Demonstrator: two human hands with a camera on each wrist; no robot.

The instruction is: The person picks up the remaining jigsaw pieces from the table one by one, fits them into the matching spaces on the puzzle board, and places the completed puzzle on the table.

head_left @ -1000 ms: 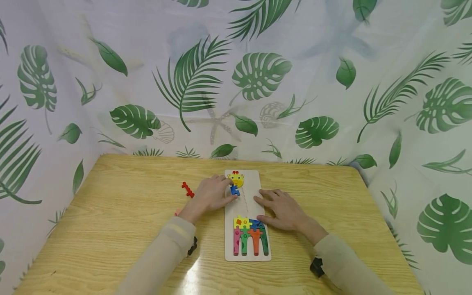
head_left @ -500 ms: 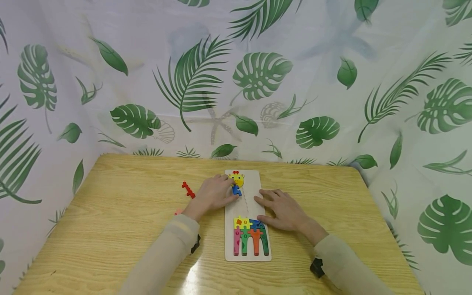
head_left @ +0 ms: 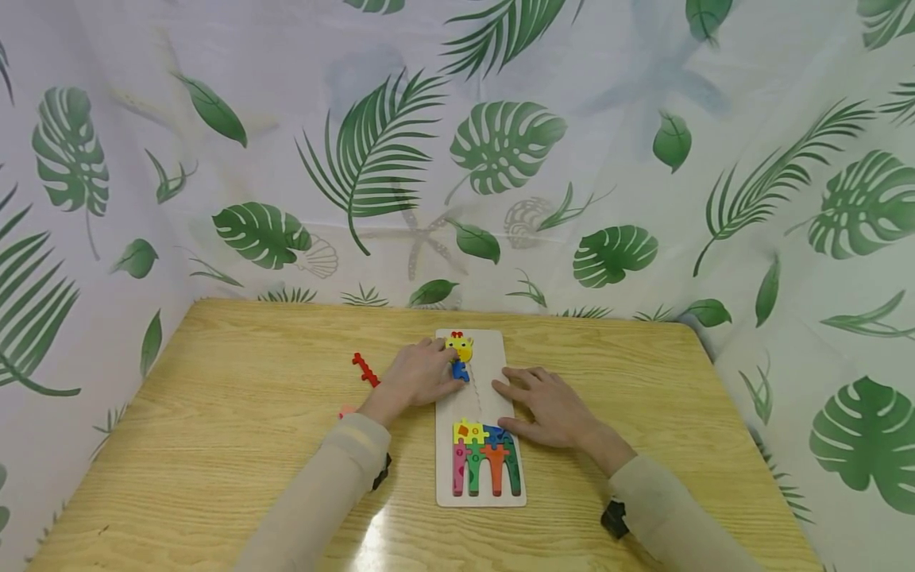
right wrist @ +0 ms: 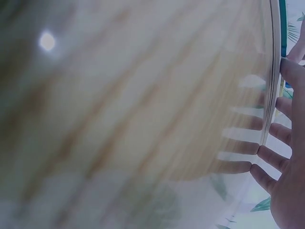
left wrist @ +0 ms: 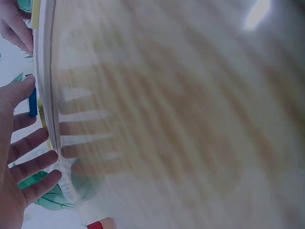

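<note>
A pale wooden giraffe puzzle board (head_left: 490,353) lies on the table. Its yellow giraffe head (head_left: 463,346) sits at the far end; body and leg pieces in several colours (head_left: 477,434) fill the near end. My left hand (head_left: 417,373) pinches a blue puzzle piece (head_left: 461,372) just below the head, over the board's left half. In the left wrist view the blue piece (left wrist: 32,99) shows between thumb and index finger, other fingers spread. My right hand (head_left: 552,409) rests along the board's right edge, fingertips on it. The right wrist view shows those fingers (right wrist: 272,158) extended.
Left of the board lie a red puzzle piece (head_left: 365,370) and a pink piece (head_left: 346,411), partly hidden by the left wrist. The wooden table (head_left: 236,413) meets a leaf-printed cloth (head_left: 400,270) at its back and sides.
The blue piece has shifted slightly right and turned a little beneath the giraffe head, the left hand moving with it. The right hand has stayed in place on the board's edge.
</note>
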